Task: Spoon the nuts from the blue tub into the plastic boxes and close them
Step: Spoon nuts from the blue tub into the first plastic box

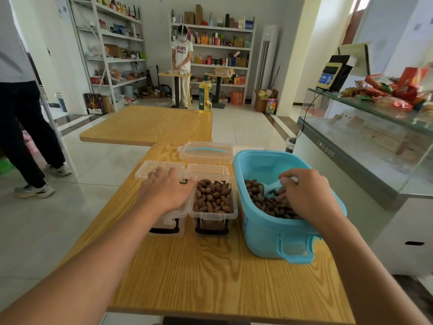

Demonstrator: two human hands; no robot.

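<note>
A blue tub (pixel 262 235) on the right of the wooden table (pixel 210 273) holds brown nuts (pixel 274 205). My right hand (pixel 307 195) is inside it, gripping a light blue spoon (pixel 273 186) whose bowl lies among the nuts. Left of the tub stands a clear plastic box (pixel 213 215) full of nuts, its lid off. My left hand (pixel 167 190) rests flat with straight fingers over a second clear box (pixel 168 227), hiding what is in it. Two small clear lids (pixel 146 170) (pixel 207 169) lie behind the boxes.
A larger clear lid with a blue handle (pixel 206 152) lies at the table's far edge. Beyond is a second wooden table (pixel 150 125) with an oil bottle (pixel 205 96). A glass counter (pixel 365 137) runs along the right. One person walks at the left, another stands by the shelves.
</note>
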